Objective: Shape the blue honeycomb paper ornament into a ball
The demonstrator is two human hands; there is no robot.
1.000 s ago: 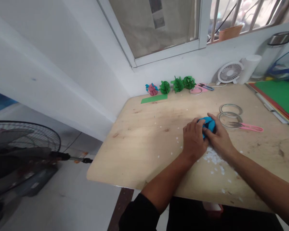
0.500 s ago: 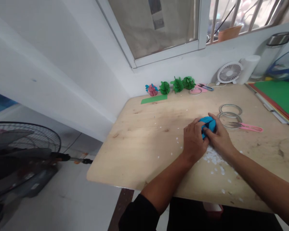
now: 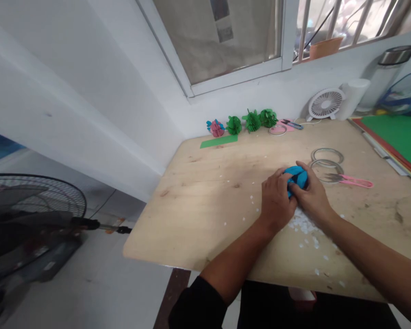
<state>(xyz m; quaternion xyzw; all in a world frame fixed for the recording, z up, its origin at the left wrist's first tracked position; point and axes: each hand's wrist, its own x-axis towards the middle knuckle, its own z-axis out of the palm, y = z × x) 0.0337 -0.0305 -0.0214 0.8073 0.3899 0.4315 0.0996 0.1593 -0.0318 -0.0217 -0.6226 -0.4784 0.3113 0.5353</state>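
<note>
Between my two hands is a blue paper ball (image 3: 296,172), folded from strips, with dark gaps showing in its middle. My left hand (image 3: 276,194) grips its left side, fingers bent over it. On the other side my right hand (image 3: 311,194) holds it, with the thumb pressed at the front. The palms hide part of the ball. Small white paper bits (image 3: 303,226) lie on the wooden table (image 3: 198,196) beneath my wrists. Just right of my right hand are pink-handled snips (image 3: 356,181) and two silvery rings (image 3: 327,156).
Along the wall stand a pink-and-blue paper ball (image 3: 216,128) and several green paper balls (image 3: 252,120), behind a green strip (image 3: 219,141). A small white fan (image 3: 326,104) and a flask (image 3: 387,77) are at the back right, near stacked coloured paper (image 3: 397,132). A floor fan (image 3: 34,201) stands left.
Hardly anything differs. Both hands keep hold of the blue paper ball in the same place, with only a very slight shift of the fingers.
</note>
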